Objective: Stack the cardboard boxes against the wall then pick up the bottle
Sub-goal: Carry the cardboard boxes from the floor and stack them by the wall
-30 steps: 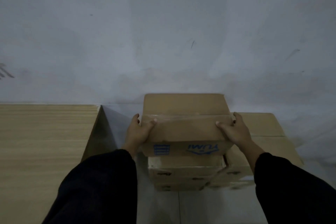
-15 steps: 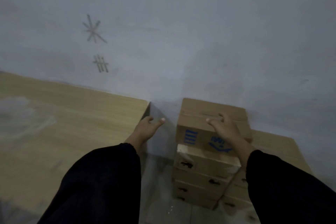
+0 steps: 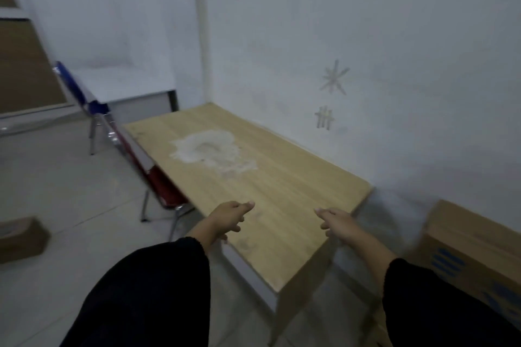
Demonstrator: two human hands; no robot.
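Left hand [image 3: 228, 218] and right hand [image 3: 338, 222] are held apart over the near end of the wooden tabletop [image 3: 282, 183]. Both are empty, with fingers loosely extended. Just beyond that end, a blue-printed cardboard box [image 3: 465, 245] stands against the wall [image 3: 394, 36]. A second cardboard box [image 3: 21, 239] sits on the floor [image 3: 56, 177], far left.

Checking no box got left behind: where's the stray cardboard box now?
The stray cardboard box sits on the floor at the head view's far left edge, left of the red chair beside the wooden table.
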